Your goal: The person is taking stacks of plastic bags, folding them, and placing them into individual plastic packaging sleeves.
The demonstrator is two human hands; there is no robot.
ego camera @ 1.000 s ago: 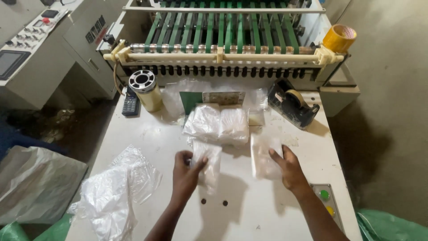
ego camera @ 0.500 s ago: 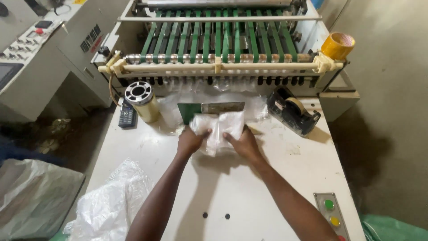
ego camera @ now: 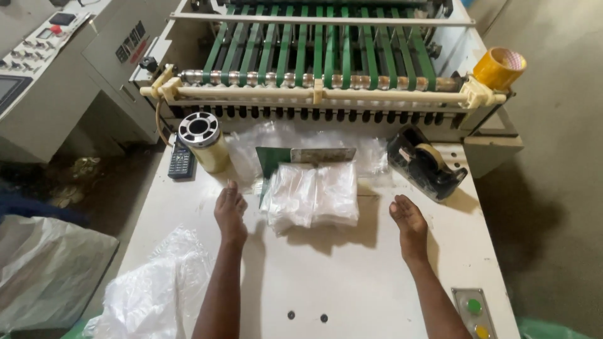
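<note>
A stack of clear plastic bags (ego camera: 313, 194) lies on the white table (ego camera: 352, 276) below a green and metal stop plate (ego camera: 306, 156). My left hand (ego camera: 230, 210) rests flat on the table just left of the stack, fingers together, holding nothing. My right hand (ego camera: 408, 220) lies flat to the right of the stack, a short way from it, also holding nothing. More clear film (ego camera: 370, 154) spreads under the machine's outlet behind the stack.
A bag-making machine with green belts (ego camera: 320, 47) stands at the back. On the table are a roll core (ego camera: 202, 139), a remote-like handset (ego camera: 181, 160), a black tape dispenser (ego camera: 427, 164) and loose plastic (ego camera: 157, 289). A yellow tape roll (ego camera: 499, 68) sits at the machine's right. Green and yellow buttons (ego camera: 475, 314) are set near the table's front right.
Both hands held and pushed the bag stack toward the machine, then let go. They now lie flat on the table on either side of it.
</note>
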